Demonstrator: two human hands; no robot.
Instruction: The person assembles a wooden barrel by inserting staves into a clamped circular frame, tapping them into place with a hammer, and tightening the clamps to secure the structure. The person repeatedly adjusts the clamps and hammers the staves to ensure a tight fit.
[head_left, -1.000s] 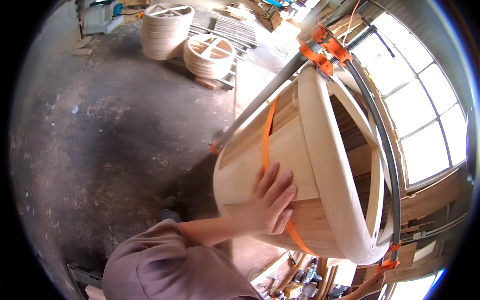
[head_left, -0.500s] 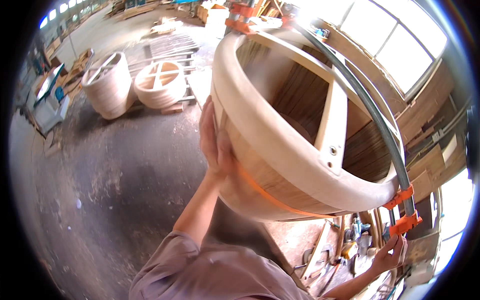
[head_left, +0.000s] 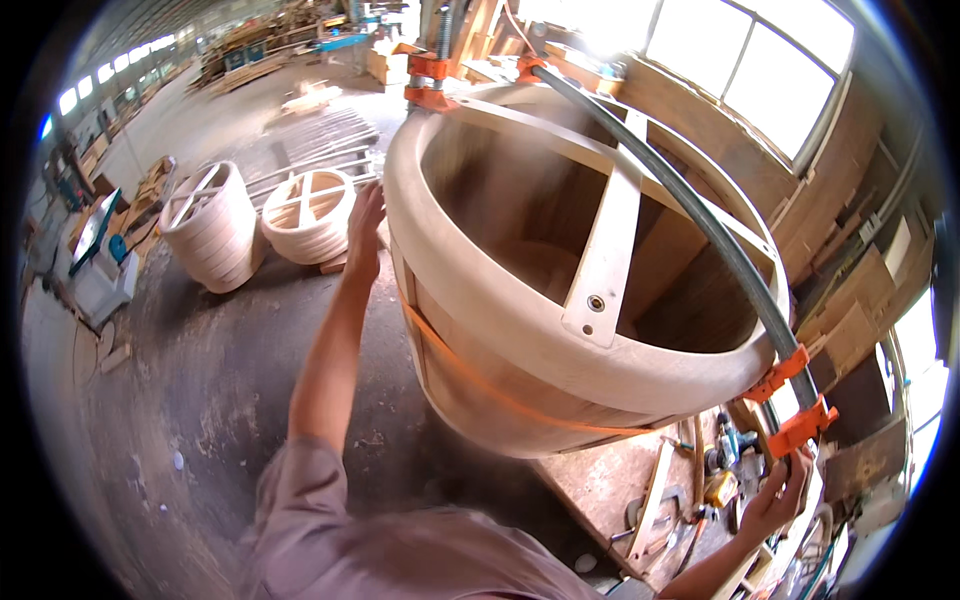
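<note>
A large round wooden tub (head_left: 480,375) with a thick rim stands in front of me, a wooden cross-brace (head_left: 608,245) spanning its mouth. An orange band (head_left: 500,388) runs around its staves. A pipe clamp (head_left: 690,195) with a grey pipe and orange jaws reaches across the top. My right hand (head_left: 778,495) is closed around the clamp's near end, just below the orange jaw at lower right. My left hand (head_left: 367,228) is beside the tub's far left side, fingers stretched out. Whether it touches the wood I cannot tell. A blur hides part of the tub's inside.
Beneath the tub is a workbench (head_left: 575,490) with a drill (head_left: 730,440), a C-clamp and wood strips. Two smaller wooden tubs (head_left: 212,235) stand on the floor at left. Another orange-jawed clamp end (head_left: 430,82) rises at the far rim. Boards (head_left: 850,330) lean at right under the windows.
My left hand has moved forward from the tub's near left wall to beside its far left rim. The view has shifted, showing more of the tub's front. The right hand stays at the clamp.
</note>
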